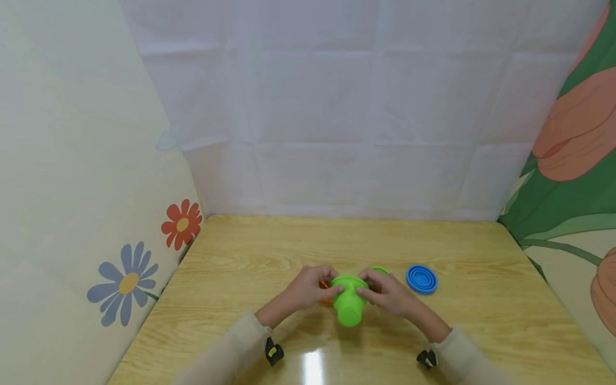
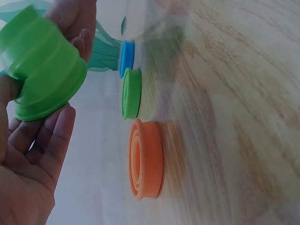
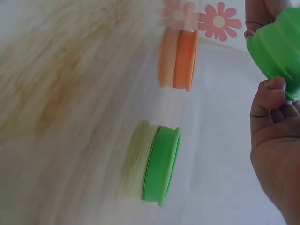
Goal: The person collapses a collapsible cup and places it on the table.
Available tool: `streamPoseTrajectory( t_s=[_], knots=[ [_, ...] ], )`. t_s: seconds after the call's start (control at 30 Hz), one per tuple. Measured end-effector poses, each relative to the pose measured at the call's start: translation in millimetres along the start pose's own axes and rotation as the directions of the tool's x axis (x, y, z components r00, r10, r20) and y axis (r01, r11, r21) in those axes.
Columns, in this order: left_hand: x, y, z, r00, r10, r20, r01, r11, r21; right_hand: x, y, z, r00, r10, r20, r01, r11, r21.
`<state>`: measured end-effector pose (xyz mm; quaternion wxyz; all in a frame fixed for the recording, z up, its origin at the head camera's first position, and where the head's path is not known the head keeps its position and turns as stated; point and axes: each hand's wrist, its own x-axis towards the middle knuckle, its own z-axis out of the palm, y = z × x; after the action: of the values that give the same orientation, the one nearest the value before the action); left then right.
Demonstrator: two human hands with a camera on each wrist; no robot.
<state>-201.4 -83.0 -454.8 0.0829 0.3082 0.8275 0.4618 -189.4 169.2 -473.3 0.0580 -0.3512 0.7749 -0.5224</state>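
Between my two hands, a bright green collapsible cup point(image 1: 349, 302) is held above the table, stretched out, its narrow base tilted toward me. My left hand point(image 1: 308, 289) grips one side of it, thumb on the wall and fingers at the rim. The right hand point(image 1: 389, 291) pinches the opposite side the same way. In the left wrist view the cup point(image 2: 49, 65) shows stepped rings and a wide rim. Behind the hands, a flattened orange cup point(image 2: 147, 159) and another flattened green cup point(image 3: 161, 166) sit on the table, mostly hidden in the head view.
A flattened blue cup point(image 1: 422, 279) lies on the wooden table point(image 1: 269, 240) to the right of my right hand. White sheeting point(image 1: 308, 107) hangs behind the table. Flower-printed panels point(image 1: 127, 283) stand along both sides.
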Motion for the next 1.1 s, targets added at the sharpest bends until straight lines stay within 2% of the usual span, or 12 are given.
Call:
streamPoseTrajectory(
  t_s=[0.17,0.37,0.47,0.63,0.77,0.9,1.03,1.1],
  knots=[
    [-1.8,-1.3,1.9,0.999,0.053,0.0,-0.053,0.998,0.04,-1.2,-1.0,5.1,0.999,-0.04,-0.017,0.039,0.998,-0.054],
    [-5.2,-0.3,2.1,0.996,0.088,0.023,-0.09,0.991,0.099,-4.6,-4.9,8.4,1.0,0.009,-0.02,-0.011,0.995,-0.096],
    [-6.3,-1.0,3.0,0.997,0.075,0.031,-0.078,0.992,0.097,-6.0,-4.6,10.9,1.0,0.02,-0.023,-0.022,0.993,-0.117],
    [-8.0,-1.7,4.8,0.998,0.031,0.052,-0.033,0.999,0.043,-7.4,-2.2,14.2,0.999,0.008,-0.036,-0.012,0.992,-0.127],
    [-9.0,-0.8,5.1,0.999,0.015,0.047,-0.014,1.0,-0.014,-9.1,-4.1,12.5,0.998,0.059,-0.035,-0.061,0.997,-0.047],
    [-10.9,1.0,4.8,0.999,-0.002,0.043,0.008,0.993,-0.122,-11.4,-5.4,9.2,0.995,0.101,-0.008,-0.1,0.992,0.081],
    [-13.0,2.7,4.7,0.998,-0.045,0.04,0.053,0.972,-0.228,-13.9,-5.6,7.1,0.996,0.095,-0.004,-0.092,0.976,0.198],
    [-14.0,3.4,4.3,0.996,-0.075,0.05,0.086,0.954,-0.289,-15.0,-5.5,6.6,0.996,0.091,-0.011,-0.086,0.968,0.235]
  ],
)
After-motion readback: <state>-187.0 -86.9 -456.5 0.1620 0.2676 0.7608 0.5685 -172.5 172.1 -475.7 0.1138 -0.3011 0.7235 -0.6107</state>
